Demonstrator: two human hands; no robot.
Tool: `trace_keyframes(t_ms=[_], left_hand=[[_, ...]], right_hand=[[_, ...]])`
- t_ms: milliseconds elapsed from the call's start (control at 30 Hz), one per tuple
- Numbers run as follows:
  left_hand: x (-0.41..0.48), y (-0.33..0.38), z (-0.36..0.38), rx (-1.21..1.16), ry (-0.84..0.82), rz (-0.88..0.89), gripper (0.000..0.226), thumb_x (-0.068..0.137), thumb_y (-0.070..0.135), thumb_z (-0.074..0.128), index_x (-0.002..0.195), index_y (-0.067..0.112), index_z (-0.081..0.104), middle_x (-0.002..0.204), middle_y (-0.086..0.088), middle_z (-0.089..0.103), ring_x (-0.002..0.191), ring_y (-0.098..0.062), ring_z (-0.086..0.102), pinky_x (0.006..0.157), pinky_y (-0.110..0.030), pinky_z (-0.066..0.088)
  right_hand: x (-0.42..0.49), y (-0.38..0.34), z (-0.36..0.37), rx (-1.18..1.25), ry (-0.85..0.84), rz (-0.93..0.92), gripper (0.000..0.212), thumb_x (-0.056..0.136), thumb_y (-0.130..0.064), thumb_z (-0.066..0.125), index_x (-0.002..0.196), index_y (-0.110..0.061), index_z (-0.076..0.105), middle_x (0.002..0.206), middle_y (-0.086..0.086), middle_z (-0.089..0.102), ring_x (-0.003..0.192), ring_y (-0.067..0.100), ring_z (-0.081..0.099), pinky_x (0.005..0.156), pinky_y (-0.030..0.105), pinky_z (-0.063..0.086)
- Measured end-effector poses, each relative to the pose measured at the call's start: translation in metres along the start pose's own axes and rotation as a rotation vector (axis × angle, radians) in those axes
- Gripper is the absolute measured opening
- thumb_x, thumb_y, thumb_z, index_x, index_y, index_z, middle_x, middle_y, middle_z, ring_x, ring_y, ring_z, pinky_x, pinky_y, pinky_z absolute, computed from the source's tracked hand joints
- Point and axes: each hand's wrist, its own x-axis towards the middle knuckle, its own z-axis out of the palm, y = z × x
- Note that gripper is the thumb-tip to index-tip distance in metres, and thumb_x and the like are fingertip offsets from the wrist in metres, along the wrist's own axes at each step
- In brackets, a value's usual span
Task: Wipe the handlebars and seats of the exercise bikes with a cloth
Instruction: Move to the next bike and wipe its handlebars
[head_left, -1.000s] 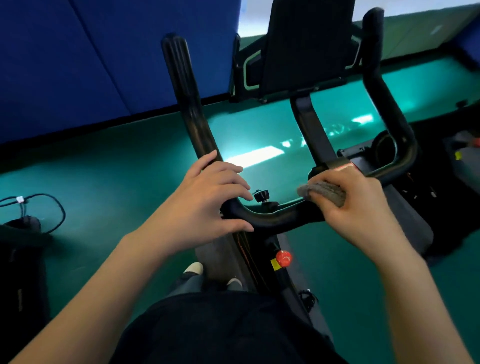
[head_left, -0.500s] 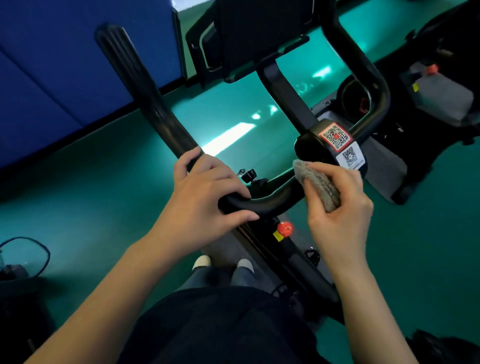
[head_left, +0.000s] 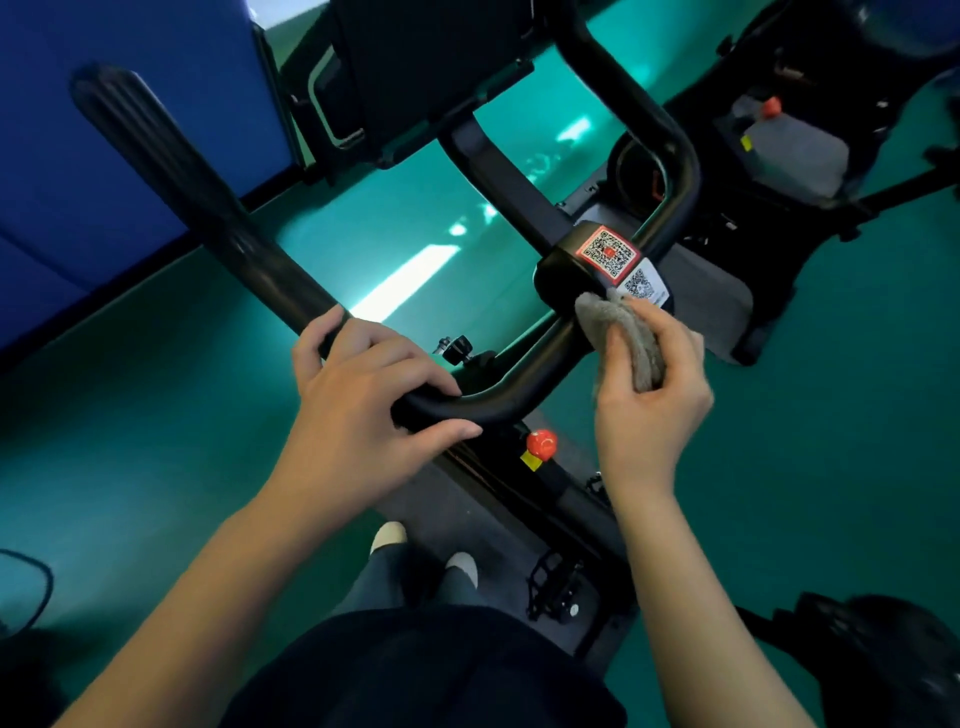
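Head view, looking down over the exercise bike: our left hand (head_left: 363, 410) wraps its fingers closed around the near left bend of the black handlebar (head_left: 498, 400), thumb underneath; our right hand (head_left: 649, 410) pinches a folded grey cloth (head_left: 623, 332) between thumb and fingers, the cloth's upper end pressed against the centre clamp block (head_left: 566, 270) where the handlebar meets the stem; two QR stickers (head_left: 610, 252) sit on top of that block, just beyond the cloth; the left bar end (head_left: 156, 150) runs away toward the blue wall panel (head_left: 104, 130); a red knob (head_left: 541, 443) shows on the frame below the bar; the floor (head_left: 156, 415) is green.
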Motion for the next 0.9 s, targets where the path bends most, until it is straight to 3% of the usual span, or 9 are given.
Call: trace_keyframes(t_ms=[100,233,333,500,633,800,900], left_hand=[[0.0,0.0,0.001,0.012,-0.002,-0.008,0.032,0.067,0.061,0.063,0.079,0.031,0.069,0.081,0.019,0.06,0.096,-0.004,0.046,0.109,-0.031,0.004],[0.0,0.002,0.001,0.026,-0.005,-0.008,0.037,0.068,0.067,0.054,0.08,0.034,0.067,0.083,0.019,0.061,0.097,-0.003,0.044,0.111,-0.031,0.002],[-0.001,0.004,0.001,0.049,-0.002,0.001,0.039,0.068,0.067,0.054,0.08,0.033,0.067,0.084,0.019,0.061,0.098,-0.005,0.046,0.111,-0.033,0.004],[-0.002,0.004,0.002,0.049,0.016,0.001,0.04,0.067,0.065,0.057,0.081,0.03,0.067,0.086,0.023,0.059,0.101,-0.005,0.046,0.112,-0.028,-0.001],[-0.002,0.005,0.002,0.047,0.021,-0.002,0.038,0.064,0.065,0.061,0.08,0.031,0.067,0.086,0.022,0.06,0.102,-0.002,0.045,0.112,-0.024,-0.002],[-0.002,0.007,0.002,0.042,0.023,-0.022,0.036,0.061,0.058,0.073,0.081,0.029,0.068,0.087,0.016,0.062,0.106,-0.003,0.045,0.112,-0.024,-0.003],[-0.003,0.009,0.002,0.036,0.032,-0.041,0.033,0.062,0.053,0.068,0.082,0.027,0.069,0.087,0.012,0.064,0.107,-0.003,0.044,0.113,-0.027,-0.003]], right_hand=[[-0.016,0.009,0.006,-0.012,-0.01,-0.067,0.019,0.086,-0.002,0.065,0.104,-0.001,0.067,0.112,0.001,0.061,0.104,0.017,0.058,0.094,0.018,0.042],[-0.042,0.011,0.001,0.076,-0.046,-0.055,0.019,0.083,0.004,0.066,0.102,0.002,0.067,0.111,0.009,0.062,0.106,0.015,0.059,0.096,0.025,0.044],[-0.044,0.011,-0.008,0.156,-0.104,-0.056,0.018,0.082,0.005,0.067,0.1,0.003,0.067,0.107,0.011,0.064,0.105,0.012,0.06,0.095,0.025,0.045],[-0.013,0.016,-0.009,0.187,0.047,-0.017,0.019,0.083,0.004,0.064,0.102,0.003,0.064,0.108,0.011,0.061,0.104,0.013,0.058,0.095,0.02,0.043],[-0.026,0.015,0.004,0.207,-0.017,0.01,0.019,0.083,0.009,0.063,0.102,0.007,0.06,0.108,0.015,0.059,0.104,0.015,0.055,0.096,0.014,0.038],[-0.06,0.013,-0.002,0.308,-0.128,0.018,0.019,0.083,0.008,0.063,0.101,0.003,0.059,0.107,0.012,0.056,0.104,0.012,0.054,0.095,0.015,0.039],[-0.057,0.018,-0.009,0.371,-0.1,0.121,0.02,0.084,0.006,0.061,0.1,-0.005,0.058,0.105,0.008,0.056,0.101,0.014,0.055,0.092,0.023,0.043]])
